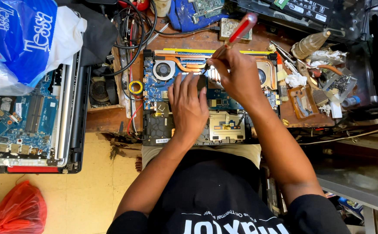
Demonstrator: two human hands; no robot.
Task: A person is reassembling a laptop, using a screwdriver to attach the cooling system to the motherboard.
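Note:
An opened laptop (163, 125) lies on the wooden bench with its blue board, two fans and copper heat pipes showing. My left hand (189, 106) rests flat on the middle of the board, fingers spread and pointing away from me. My right hand (234, 76) grips a screwdriver with a red translucent handle (242, 28), its tip down on the board near the copper heat pipes (184, 65), just beyond my left fingertips.
A second opened laptop (28, 121) sits at the left under a blue and white plastic bag (24, 39). Black cables (132, 26) coil at the back. Small parts, tissue and a bottle (310, 43) crowd the right side. A red bag (20, 212) lies on the floor.

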